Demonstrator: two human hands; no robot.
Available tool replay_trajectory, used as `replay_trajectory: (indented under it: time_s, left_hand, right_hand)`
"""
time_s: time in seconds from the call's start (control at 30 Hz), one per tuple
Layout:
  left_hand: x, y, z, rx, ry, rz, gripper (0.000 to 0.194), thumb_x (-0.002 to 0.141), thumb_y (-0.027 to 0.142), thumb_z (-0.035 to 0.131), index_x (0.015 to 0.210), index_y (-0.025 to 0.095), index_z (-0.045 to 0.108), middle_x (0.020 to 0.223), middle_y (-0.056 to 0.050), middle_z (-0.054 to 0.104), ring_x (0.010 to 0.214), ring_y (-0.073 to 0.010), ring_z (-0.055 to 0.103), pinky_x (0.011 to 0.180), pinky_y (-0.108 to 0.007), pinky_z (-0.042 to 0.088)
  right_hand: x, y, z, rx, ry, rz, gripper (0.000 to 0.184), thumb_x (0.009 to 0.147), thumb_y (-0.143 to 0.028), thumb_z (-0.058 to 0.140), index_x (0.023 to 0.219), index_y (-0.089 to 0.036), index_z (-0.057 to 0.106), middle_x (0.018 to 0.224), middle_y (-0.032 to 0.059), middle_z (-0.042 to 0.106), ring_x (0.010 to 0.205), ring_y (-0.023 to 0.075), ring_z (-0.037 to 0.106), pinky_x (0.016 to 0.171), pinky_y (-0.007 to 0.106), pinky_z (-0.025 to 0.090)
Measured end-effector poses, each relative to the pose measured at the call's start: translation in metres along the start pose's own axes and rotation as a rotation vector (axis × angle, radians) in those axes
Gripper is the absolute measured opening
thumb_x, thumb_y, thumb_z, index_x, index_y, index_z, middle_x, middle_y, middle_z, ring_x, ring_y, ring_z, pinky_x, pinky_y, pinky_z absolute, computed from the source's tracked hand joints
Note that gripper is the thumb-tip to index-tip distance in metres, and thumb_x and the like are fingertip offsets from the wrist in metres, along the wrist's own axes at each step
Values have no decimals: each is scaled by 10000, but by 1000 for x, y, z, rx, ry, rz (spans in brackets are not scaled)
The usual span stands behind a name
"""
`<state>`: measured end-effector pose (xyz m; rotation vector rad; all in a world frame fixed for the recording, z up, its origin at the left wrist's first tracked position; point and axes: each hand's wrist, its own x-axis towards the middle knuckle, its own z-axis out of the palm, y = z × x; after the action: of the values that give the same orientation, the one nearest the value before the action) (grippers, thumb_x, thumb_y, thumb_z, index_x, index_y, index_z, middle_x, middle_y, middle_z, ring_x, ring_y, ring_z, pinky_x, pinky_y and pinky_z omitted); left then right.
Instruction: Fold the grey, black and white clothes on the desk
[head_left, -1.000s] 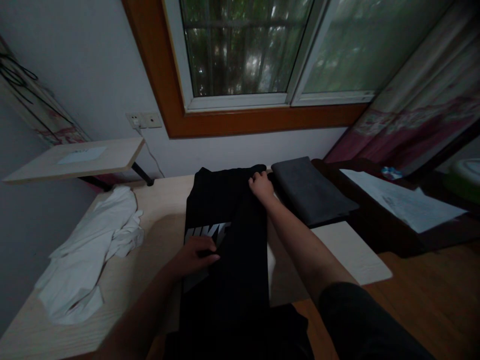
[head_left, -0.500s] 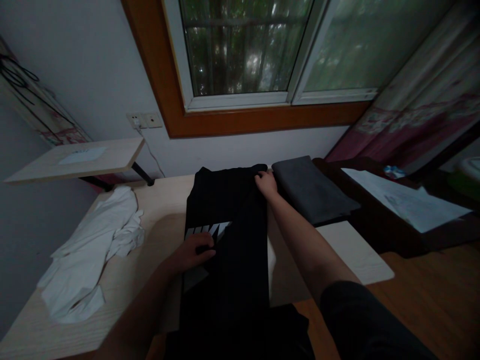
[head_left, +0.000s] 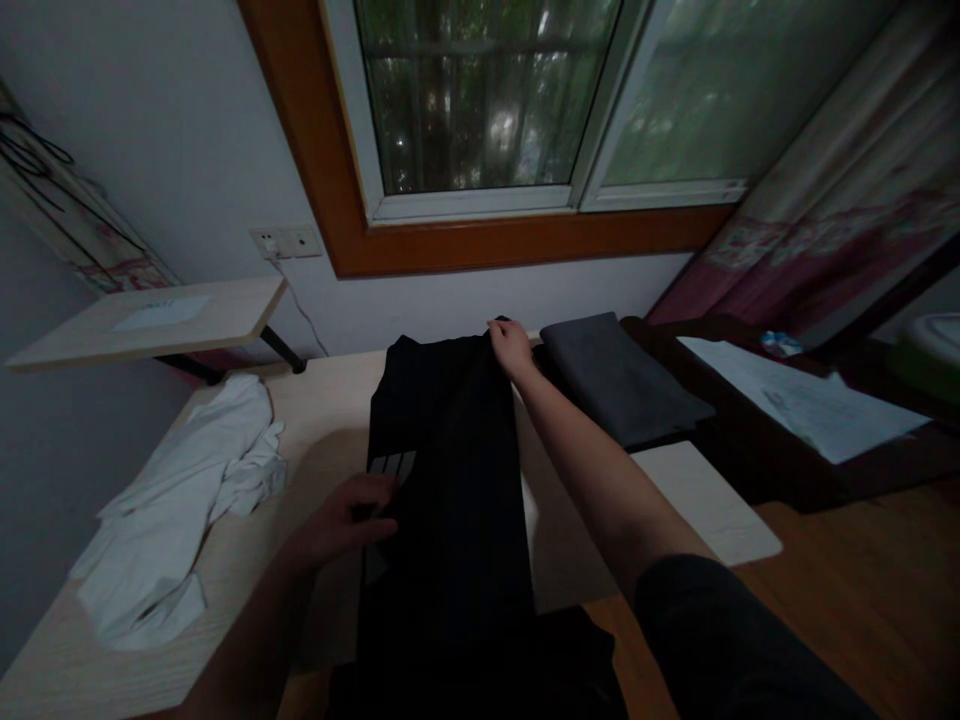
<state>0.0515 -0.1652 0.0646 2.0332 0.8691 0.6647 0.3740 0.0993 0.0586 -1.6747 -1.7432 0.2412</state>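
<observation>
A black T-shirt lies lengthwise on the pale wood table, with a grey-white print partly showing on its left side. My right hand is closed on the shirt's far edge, towards its right corner, and lifts the cloth a little. A slanting fold runs down from those fingers. Over the left side, by the print, my left hand rests with thumb and fingers apart. The shirt's near end hangs in dark shadow, so its outline there is hard to make out.
Crumpled white clothing lies on the table's left, below a raised shelf. A folded dark grey cloth sits right of the shirt. Farther right, a paper sheet lies on a dark surface. A window is behind the table.
My right hand has moved left with the shirt's edge, and the folded cloth now covers more of the print. My left hand has drawn back slightly to the left.
</observation>
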Motion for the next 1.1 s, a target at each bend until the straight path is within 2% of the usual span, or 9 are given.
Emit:
replay_trajectory:
  time_s: [0.1, 0.23, 0.33, 0.4, 0.47, 0.63, 0.73, 0.9, 1.1]
  left_hand:
    - [-10, 19, -12, -216, -271, -26, 460, 878, 624, 641, 638, 233, 657, 649, -36, 634, 663, -187, 613, 681, -349, 518]
    - [-22, 43, -15, -326, -647, -179, 307, 854, 549, 717, 772, 260, 785, 712, -41, 740, 675, -186, 665, 677, -319, 540]
    - [-29, 46, -18, -330, -720, -368, 313, 889, 533, 687, 902, 247, 813, 777, -40, 776, 676, -170, 693, 637, -272, 536]
    - [-32, 37, -25, -282, -615, -497, 399, 953, 554, 585, 903, 221, 800, 768, -43, 770, 662, -160, 693, 617, -253, 529]
    - [-31, 22, -33, -181, -418, -551, 476, 991, 567, 499, 843, 200, 764, 720, -35, 739, 637, -153, 675, 593, -245, 512]
    - [-12, -31, -46, 171, 128, -409, 385, 959, 527, 520, 882, 214, 730, 882, -42, 747, 813, -203, 699, 747, -324, 553]
    - [3, -61, -44, 266, 368, -418, 359, 908, 525, 573, 1021, 222, 729, 1021, -63, 765, 956, -258, 712, 857, -397, 561]
    - [19, -88, -34, 258, 448, -486, 430, 893, 499, 606, 1227, 231, 646, 1038, -57, 761, 963, -251, 720, 885, -401, 551]
    - [30, -83, -24, 298, 479, -547, 547, 869, 394, 636, 1388, 260, 532, 946, -15, 731, 859, -219, 716, 786, -353, 539]
  right_hand:
    - [4, -43, 12, 93, -46, -140, 434, 1075, -325, 370, 1236, -125, 720, 1205, 133, 683, 1219, 228, 558, 1103, 347, 402]
    - [-15, -97, 38, 205, -243, -414, 369, 1077, -344, 445, 1281, -178, 704, 1270, 97, 664, 1256, 192, 561, 1138, 330, 389]
    - [-40, -116, 54, 262, -514, -601, 396, 1064, -383, 492, 1365, -185, 657, 1347, 90, 660, 1261, 191, 589, 1139, 320, 399]
    - [-54, -115, 57, 276, -567, -638, 399, 1067, -374, 482, 1368, -177, 655, 1352, 96, 670, 1265, 203, 596, 1142, 338, 401]
    - [-63, -104, 55, 256, -512, -601, 371, 1067, -336, 473, 1333, -175, 676, 1311, 101, 690, 1233, 213, 613, 1121, 357, 420]
    - [-75, -53, 36, 76, -291, -355, 347, 994, -200, 531, 1309, -189, 676, 1191, 100, 671, 1100, 210, 634, 1026, 341, 467]
    - [-88, -25, 25, -63, -209, -206, 403, 975, -262, 581, 1371, -201, 626, 1212, 126, 635, 1118, 250, 615, 1023, 367, 462]
    - [-118, -9, 14, -157, -271, -187, 518, 985, -430, 596, 1451, -209, 542, 1244, 150, 650, 1155, 306, 592, 1025, 419, 451]
    - [-138, -13, 12, -105, -330, -225, 530, 984, -265, 573, 1502, -227, 469, 1311, 102, 676, 1187, 278, 586, 1039, 411, 441]
